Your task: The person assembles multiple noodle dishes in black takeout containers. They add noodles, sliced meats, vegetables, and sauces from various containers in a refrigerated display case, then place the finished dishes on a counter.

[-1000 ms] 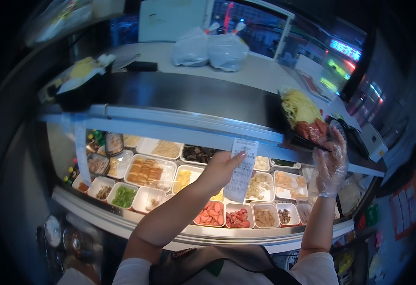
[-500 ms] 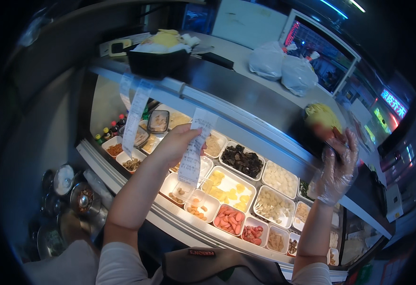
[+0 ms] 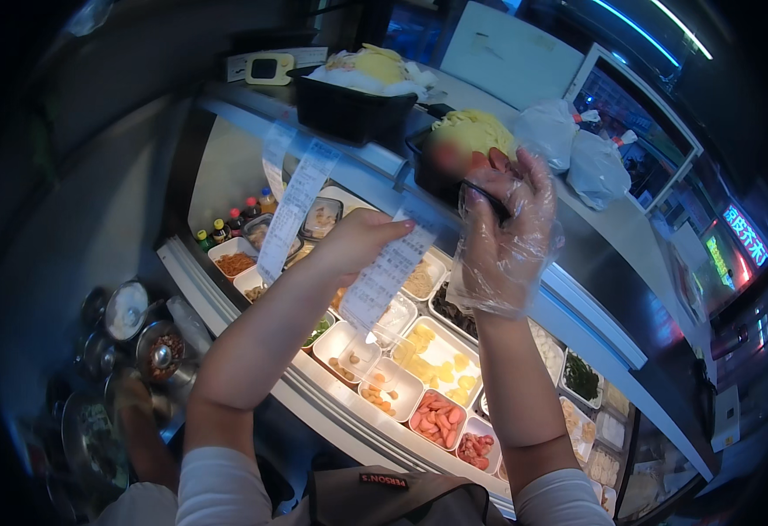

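Between the thumb and fingers of my left hand (image 3: 362,243) hangs a long printed paper receipt (image 3: 390,272), over the lit food case. On my right hand (image 3: 508,223) is a clear plastic glove, and its fingers grip the near side of a black bowl (image 3: 443,175). Pale yellow noodles (image 3: 474,131) are heaped in that bowl, with reddish slices by my fingertips. The bowl is at the counter ledge above the case. To its left stands a black container (image 3: 353,110), lined with white plastic and piled with yellow food. Two more paper slips (image 3: 298,206) hang left of my left hand.
Below my arms, white trays (image 3: 441,364) hold sliced potato, sausages and other foods. White tied bags (image 3: 598,167) sit on the back counter near a framed window. A yellow timer-like device (image 3: 268,68) stands far left. Metal bowls (image 3: 160,351) and another person's arm (image 3: 143,430) are at the lower left.
My right hand has brought the bowl of noodles leftward, from the right end of the ledge to beside the lined container. My left hand still holds the receipt. The view has shifted a little.
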